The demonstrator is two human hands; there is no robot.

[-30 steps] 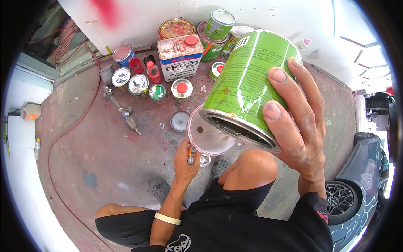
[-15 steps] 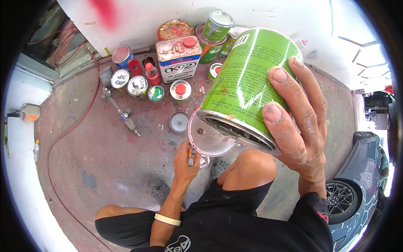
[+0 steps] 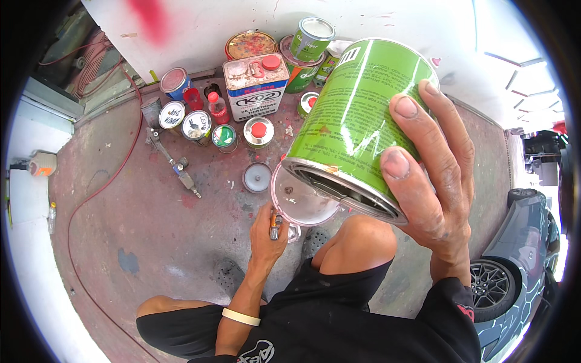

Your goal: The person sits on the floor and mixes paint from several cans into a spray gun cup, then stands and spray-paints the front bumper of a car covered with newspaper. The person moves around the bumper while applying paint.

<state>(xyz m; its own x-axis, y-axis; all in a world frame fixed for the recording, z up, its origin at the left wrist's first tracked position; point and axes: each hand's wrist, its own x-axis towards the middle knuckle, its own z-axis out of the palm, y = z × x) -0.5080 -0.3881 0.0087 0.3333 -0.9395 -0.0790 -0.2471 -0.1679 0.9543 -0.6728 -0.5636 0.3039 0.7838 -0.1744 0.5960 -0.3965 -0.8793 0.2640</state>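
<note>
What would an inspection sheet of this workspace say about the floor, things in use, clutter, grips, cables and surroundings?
Surface: floor stained reddish and grey, with a darker patch.
Things in use: green can tilted, open end down, over a pale cup.
Clutter: rectangular tin, red bottle and several paint cans near the wall; what looks like a spray gun lies nearby.
Grips: right grip around the green can; left grip closed at a metal fitting, partly hidden.
Cables: red hose curves along the floor.
Surroundings: grey car at right; wall smeared red.

A red hose curves across the floor, left of a grey car.
</note>
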